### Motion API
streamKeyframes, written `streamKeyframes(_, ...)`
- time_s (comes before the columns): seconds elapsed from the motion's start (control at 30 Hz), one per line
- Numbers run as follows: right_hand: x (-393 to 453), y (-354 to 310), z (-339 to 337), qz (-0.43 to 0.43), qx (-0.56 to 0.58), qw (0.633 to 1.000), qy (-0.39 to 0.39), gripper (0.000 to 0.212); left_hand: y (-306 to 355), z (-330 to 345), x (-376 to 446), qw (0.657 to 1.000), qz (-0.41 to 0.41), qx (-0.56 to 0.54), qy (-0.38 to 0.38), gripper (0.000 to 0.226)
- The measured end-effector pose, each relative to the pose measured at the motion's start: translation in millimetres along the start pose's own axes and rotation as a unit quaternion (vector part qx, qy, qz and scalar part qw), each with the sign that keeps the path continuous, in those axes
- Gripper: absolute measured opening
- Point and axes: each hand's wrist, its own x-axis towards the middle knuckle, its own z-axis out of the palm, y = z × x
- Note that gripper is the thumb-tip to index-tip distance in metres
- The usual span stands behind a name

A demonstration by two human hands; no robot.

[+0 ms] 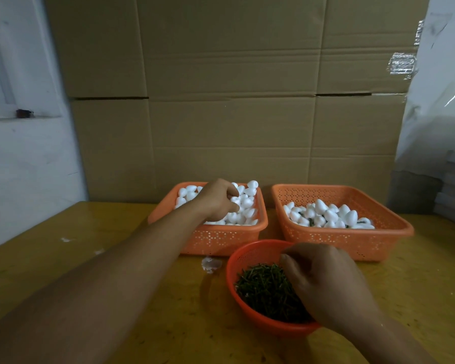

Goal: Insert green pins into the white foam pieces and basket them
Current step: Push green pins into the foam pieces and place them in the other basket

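Reaching with both hands at once, you are collecting the two halves of the next assembly. In the head view, your left hand [217, 199] is down in the left basket [222, 239], fingers curled into the heap of plain foam pieces [246, 203]; they seem to be closing on one, though I cannot tell whether a piece is actually caught. Your right hand [323, 279] hangs over the round red bowl [243, 300] nearest you, fingers bent down into the green pins [263, 287], probably pinching one out, but the fingertips are hidden behind the hand, so the grip cannot be confirmed.

The layout suits this rhythm: raw foam sits far left under the left hand, pins sit close in front of the right hand, and the right basket [352, 243] takes finished pieces. Its pinned foam pieces [326, 215] show dark green stems between them and cover only the bottom, so I judge much of the batch remains. A stray white foam scrap [211, 264] lies on the yellow table [76, 245] just beside the bowl.
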Motion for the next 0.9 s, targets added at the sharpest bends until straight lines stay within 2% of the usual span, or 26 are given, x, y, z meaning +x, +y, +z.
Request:
streamKeyframes(0.13, -1, -2, 0, -0.001, 0.000, 1.000, -0.004, 0.015, -1, 2, -25, 0.991, 0.073, -0.060, 0.095, 0.017)
streamKeyframes(0.33, 0, -3, 1, -0.001, -0.014, 1.000, -0.002, 0.015, 9, 8, -68, 0.976, 0.133, -0.123, 0.123, 0.029)
streamKeyframes(0.53, -2, -3, 2, 0.003, -0.039, 0.999, -0.013, 0.020, 22, 15, -105, 0.957, 0.149, -0.214, 0.126, 0.036)
streamKeyframes(0.73, -2, 0, 0, -0.008, -0.102, 0.994, -0.035, 0.029, 24, 23, -128, 0.947, 0.155, -0.267, 0.093, 0.033)
streamKeyframes(0.8, 0, 1, -3, -0.007, -0.113, 0.992, -0.056, 0.026, 25, 24, -133, 0.942, 0.157, -0.285, 0.075, 0.032)
streamKeyframes(0.9, 5, 2, -7, -0.005, -0.140, 0.983, -0.116, 0.010, 26, 24, -137, 0.936, 0.151, -0.312, 0.056, 0.029)
